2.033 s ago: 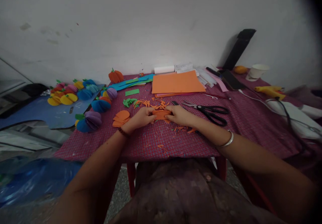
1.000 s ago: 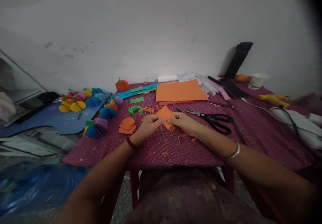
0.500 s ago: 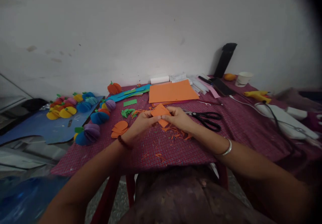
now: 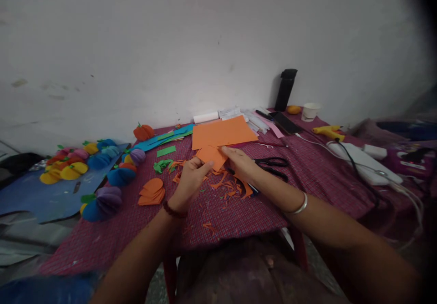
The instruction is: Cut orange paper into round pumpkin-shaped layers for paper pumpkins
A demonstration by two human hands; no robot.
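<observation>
Both hands hold a small folded piece of orange paper (image 4: 212,156) just above the maroon checked table (image 4: 307,190). My left hand (image 4: 190,181) pinches its left lower edge, and my right hand (image 4: 241,164) grips its right side. Under the hands lie orange paper scraps (image 4: 229,186). Black scissors (image 4: 273,165) rest on the cloth just right of my right hand. A stack of cut orange shapes (image 4: 151,191) sits left of my left hand.
Orange sheets (image 4: 221,132) lie behind the hands, with blue and green strips (image 4: 164,139) to their left. Paper pumpkins (image 4: 102,199) crowd the left edge and a blue board (image 4: 41,197). A black flask (image 4: 286,89), cup (image 4: 310,111), phone (image 4: 286,123), yellow glue gun (image 4: 328,132) and cables stand right.
The orange piece was pressed flat on the table, then lifted and turned between both hands. My view has swung right and the hands now sit slightly nearer the orange sheets.
</observation>
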